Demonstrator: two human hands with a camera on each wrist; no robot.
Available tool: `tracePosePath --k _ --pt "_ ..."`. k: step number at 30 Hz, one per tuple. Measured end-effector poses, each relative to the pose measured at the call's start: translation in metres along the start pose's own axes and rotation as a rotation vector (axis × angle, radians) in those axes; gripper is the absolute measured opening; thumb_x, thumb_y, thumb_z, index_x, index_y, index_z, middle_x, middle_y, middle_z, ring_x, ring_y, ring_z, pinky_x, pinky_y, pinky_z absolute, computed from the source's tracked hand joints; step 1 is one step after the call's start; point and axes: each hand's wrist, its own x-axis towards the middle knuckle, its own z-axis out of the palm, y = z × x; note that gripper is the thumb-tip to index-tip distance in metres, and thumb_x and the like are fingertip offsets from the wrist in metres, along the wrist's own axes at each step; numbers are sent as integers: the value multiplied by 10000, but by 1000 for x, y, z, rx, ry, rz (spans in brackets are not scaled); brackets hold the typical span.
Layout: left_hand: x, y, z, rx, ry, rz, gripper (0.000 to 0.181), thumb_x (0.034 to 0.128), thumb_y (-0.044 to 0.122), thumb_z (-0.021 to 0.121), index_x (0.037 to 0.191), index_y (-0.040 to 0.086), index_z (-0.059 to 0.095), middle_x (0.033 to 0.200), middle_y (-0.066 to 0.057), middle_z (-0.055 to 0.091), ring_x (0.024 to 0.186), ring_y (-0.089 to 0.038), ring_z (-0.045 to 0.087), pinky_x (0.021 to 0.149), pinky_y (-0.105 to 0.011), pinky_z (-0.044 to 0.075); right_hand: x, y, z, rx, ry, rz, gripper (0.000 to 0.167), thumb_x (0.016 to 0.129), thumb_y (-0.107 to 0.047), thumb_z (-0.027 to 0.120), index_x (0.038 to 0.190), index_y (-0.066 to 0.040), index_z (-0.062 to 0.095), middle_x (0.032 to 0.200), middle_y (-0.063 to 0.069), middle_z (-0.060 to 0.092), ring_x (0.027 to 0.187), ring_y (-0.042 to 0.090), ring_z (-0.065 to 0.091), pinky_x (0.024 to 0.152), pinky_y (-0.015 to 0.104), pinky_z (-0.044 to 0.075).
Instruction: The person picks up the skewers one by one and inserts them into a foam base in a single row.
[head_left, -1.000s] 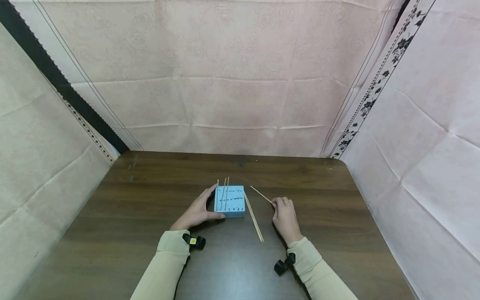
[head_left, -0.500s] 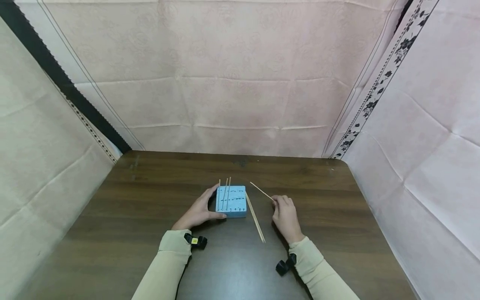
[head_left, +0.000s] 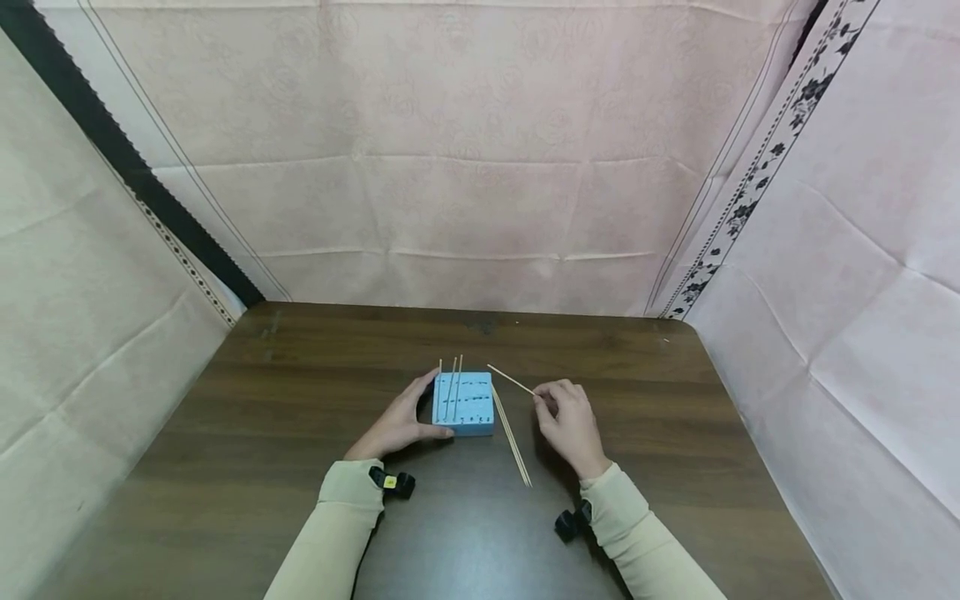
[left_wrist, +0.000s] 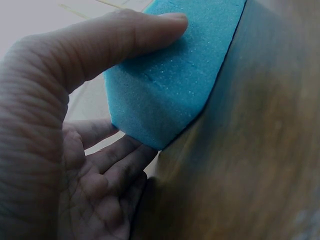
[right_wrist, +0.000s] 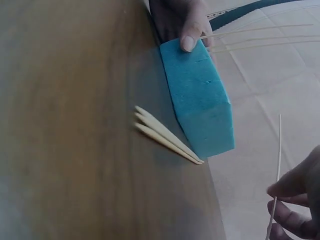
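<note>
A light blue foam block (head_left: pixel 476 406) with small holes in its top rests on the table. My left hand (head_left: pixel 400 422) grips its left side, thumb over the near face of the block (left_wrist: pixel 175 85) and other fingers behind it. Several thin bamboo skewers (head_left: pixel 454 388) stand upright along the block's left part. To the right, my right hand (head_left: pixel 572 427) pinches one skewer (head_left: pixel 512 379) between thumb and fingers, slanting up and left, apart from the block. In the right wrist view that skewer (right_wrist: pixel 279 150) runs past the fingertips.
Several loose skewers (head_left: pixel 512 437) lie on the brown wooden table (head_left: pixel 450 533) just right of the block, their pointed ends (right_wrist: pixel 142 112) toward the near side. Pale patterned cloth (head_left: pixel 465 167) hangs behind the table and along both sides.
My right hand has turned and shifted slightly, its thumb now more spread from the fingers. The pinched skewer's far tip has moved left toward the block. My left hand keeps its grip.
</note>
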Motion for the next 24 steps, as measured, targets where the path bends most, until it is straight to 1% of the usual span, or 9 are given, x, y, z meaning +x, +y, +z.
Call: tracePosePath --k 4,7,11,15,24 --pt "0 0 0 -1 7 5 1175 686 518 903 1614 313 212 1637 -60 254 1479 -333 260 1097 -676 268 3 0 -2 19 -24 -26 37 915 -79 717 944 -87 738 887 -17 643 792 128 579 663 304 513" --pt "0 0 1 0 10 5 1174 685 508 906 1614 309 215 1635 -61 258 1478 -332 261 1096 -674 272 5 -1 -4 55 -58 -26 57 911 -60 714 950 -101 714 872 -29 634 762 99 593 649 283 526" --pt "0 1 1 1 6 -3 1173 686 510 906 1613 310 216 1636 -58 255 1483 -329 253 1101 -669 269 8 -3 -7 109 -84 -28 93 883 -33 719 933 -110 706 859 -33 652 756 89 610 650 288 546" --pt "0 1 1 -1 -1 -3 1172 694 519 898 1615 307 204 1639 -65 248 1484 -340 250 1098 -676 268 11 -5 -9 127 -93 -46 103 866 -30 730 924 -114 715 846 -42 673 754 76 628 649 288 559" --pt "-1 2 0 -4 -2 -4 1170 689 523 898 1613 322 209 1640 -46 245 1484 -329 247 1102 -672 264 14 -6 -13 165 -102 -72 114 869 -44 753 933 -131 716 852 -50 687 753 71 636 646 295 572"
